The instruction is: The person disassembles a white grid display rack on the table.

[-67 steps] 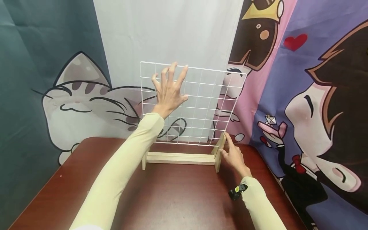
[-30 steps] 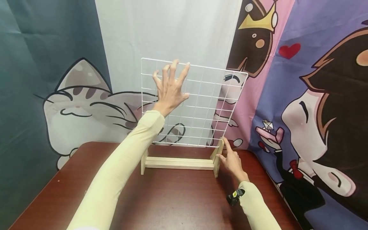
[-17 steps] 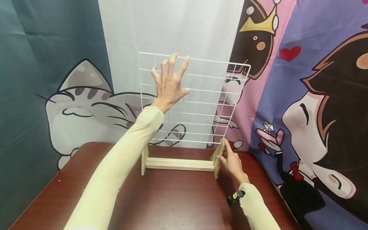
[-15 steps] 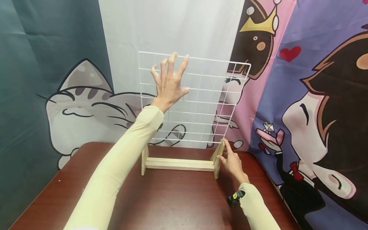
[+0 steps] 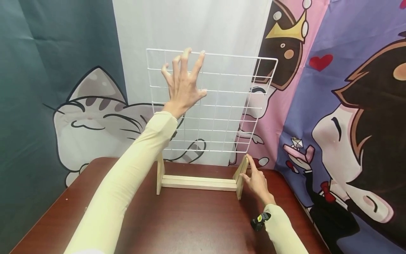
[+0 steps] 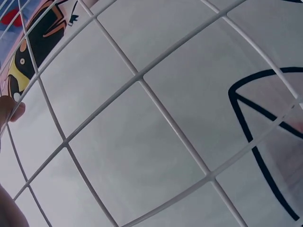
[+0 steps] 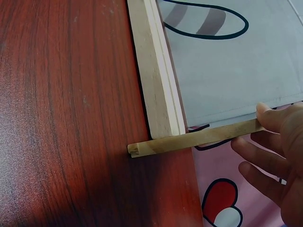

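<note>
Our left grip (image 5: pixel 184 84), fingers spread wide, held the grid (image 5: pixel 222 116) clear above the stand (image 5: pixel 196 182) on the tabletop (image 5: pixel 190 225); our right grip (image 5: pixel 257 181) pressed straight fingers to the stand's right end.

Staged recording corner: cartoon backdrop cloths (image 5: pixel 333 116) behind wooden table (image 5: pixel 190 225).
</note>
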`<move>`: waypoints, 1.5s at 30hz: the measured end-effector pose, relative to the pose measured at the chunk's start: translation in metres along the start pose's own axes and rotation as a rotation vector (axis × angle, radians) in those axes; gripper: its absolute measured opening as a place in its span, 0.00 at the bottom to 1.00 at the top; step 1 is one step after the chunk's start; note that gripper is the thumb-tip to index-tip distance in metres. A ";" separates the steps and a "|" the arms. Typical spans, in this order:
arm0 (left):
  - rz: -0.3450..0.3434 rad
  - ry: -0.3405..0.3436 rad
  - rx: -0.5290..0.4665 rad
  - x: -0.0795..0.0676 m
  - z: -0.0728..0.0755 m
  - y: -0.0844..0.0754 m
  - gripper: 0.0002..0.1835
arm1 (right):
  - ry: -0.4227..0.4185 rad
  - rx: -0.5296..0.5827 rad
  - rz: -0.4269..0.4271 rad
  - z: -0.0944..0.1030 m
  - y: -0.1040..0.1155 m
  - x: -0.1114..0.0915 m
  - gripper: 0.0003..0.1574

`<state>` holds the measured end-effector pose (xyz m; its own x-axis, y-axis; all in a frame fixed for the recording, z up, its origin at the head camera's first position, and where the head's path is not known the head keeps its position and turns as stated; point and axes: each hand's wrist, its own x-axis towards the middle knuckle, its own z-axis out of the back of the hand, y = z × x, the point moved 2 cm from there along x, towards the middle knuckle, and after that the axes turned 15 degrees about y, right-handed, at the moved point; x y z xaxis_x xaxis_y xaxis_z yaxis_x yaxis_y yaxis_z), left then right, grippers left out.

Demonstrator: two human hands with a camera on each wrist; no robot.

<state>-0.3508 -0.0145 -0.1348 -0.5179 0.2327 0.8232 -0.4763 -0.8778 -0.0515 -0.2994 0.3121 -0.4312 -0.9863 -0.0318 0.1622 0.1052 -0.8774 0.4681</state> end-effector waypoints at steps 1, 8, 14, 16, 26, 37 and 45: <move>0.001 0.004 0.002 0.000 0.001 0.001 0.57 | 0.002 0.002 0.001 -0.001 0.000 0.000 0.58; 0.017 0.024 0.021 0.000 0.010 0.007 0.57 | 0.006 0.005 0.008 -0.004 -0.001 -0.001 0.59; 0.034 0.046 0.015 0.001 0.017 0.013 0.58 | -0.013 0.003 0.004 -0.003 0.000 -0.001 0.58; 0.046 0.056 0.013 0.000 0.019 0.016 0.58 | -0.007 0.003 0.008 -0.003 0.000 -0.001 0.58; 0.058 0.126 0.025 -0.007 0.026 0.033 0.60 | -0.001 0.005 0.012 -0.001 0.003 0.000 0.57; 0.097 0.238 -0.005 -0.019 0.029 0.057 0.63 | 0.008 0.002 -0.001 0.000 0.001 -0.002 0.59; 0.113 0.343 -0.022 -0.033 0.031 0.080 0.64 | 0.003 -0.002 0.003 -0.003 0.001 0.001 0.58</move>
<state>-0.3491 -0.1054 -0.1485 -0.7745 0.2653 0.5742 -0.4160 -0.8975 -0.1464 -0.3002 0.3098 -0.4333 -0.9864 -0.0358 0.1605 0.1077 -0.8782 0.4660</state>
